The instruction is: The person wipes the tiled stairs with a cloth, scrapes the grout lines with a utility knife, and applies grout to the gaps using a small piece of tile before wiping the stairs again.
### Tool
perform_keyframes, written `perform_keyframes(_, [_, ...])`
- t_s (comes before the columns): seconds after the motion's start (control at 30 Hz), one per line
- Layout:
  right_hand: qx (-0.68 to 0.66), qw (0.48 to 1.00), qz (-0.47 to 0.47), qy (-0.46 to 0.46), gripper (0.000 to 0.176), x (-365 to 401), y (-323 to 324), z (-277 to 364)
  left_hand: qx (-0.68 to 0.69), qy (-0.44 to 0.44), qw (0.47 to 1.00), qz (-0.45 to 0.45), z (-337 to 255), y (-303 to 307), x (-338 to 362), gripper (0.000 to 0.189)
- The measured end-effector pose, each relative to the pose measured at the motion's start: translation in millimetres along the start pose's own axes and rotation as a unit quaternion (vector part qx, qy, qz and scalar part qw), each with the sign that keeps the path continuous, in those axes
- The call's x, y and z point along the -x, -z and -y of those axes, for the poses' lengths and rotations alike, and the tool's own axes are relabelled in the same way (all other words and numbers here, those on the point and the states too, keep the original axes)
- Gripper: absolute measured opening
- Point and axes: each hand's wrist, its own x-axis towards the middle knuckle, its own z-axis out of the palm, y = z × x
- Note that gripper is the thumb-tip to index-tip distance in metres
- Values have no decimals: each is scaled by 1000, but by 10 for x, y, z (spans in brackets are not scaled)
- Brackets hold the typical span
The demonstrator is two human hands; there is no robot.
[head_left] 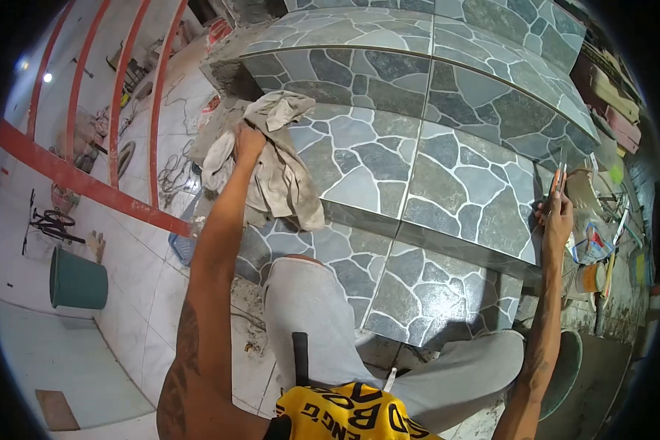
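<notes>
My left hand (250,144) is closed on a crumpled, greyish-beige cloth (290,183). The cloth is draped over the left end of a stair step (359,158) faced with grey stone-pattern tiles. On the other side, my right hand (558,214) grips a slim utility knife (558,180) with an orange and grey handle, its narrow tip pointing up. That hand is beside the right end of the same step, close to the riser corner. Its fingers are partly hidden behind the handle and the tile edge.
Red metal railing bars (154,110) stand at the left. Beyond them are a green bucket (79,277) and a small bicycle (55,224) on the tiled floor. At the right lie a plastic bag (592,243), an orange-and-white tub (589,278) and a green basin (570,367).
</notes>
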Motion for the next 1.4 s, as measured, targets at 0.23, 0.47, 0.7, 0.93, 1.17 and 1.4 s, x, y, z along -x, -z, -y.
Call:
perform_keyframes(0.23, [9, 1000, -13, -7, 32, 5, -31, 14, -52, 4, 994, 96, -862, 322, 678, 87])
perform_keyframes(0.47, [31, 999, -23, 7, 33, -3, -43, 0, 58, -46, 997, 6, -1039, 156, 584, 63])
perform_keyframes(0.7, [40, 998, -38, -1, 34, -33, -49, -32, 324, -191, 926, 45, -2193, 792, 1429, 37])
perform_keyframes(0.93, [60, 993, -69, 71, 38, -135, 31, -214, 343, -564, 687, 304, -3695, 46, 2542, 44])
perform_keyframes(1.17, [25, 999, -30, 22, 36, -83, 119, -131, 187, -527, 737, 379, -3474, -781, 2163, 51])
perform_keyframes(1.4, [38, 999, -25, -17, 33, 88, 57, 55, 141, -344, 882, 291, -1662, -265, 768, 49])
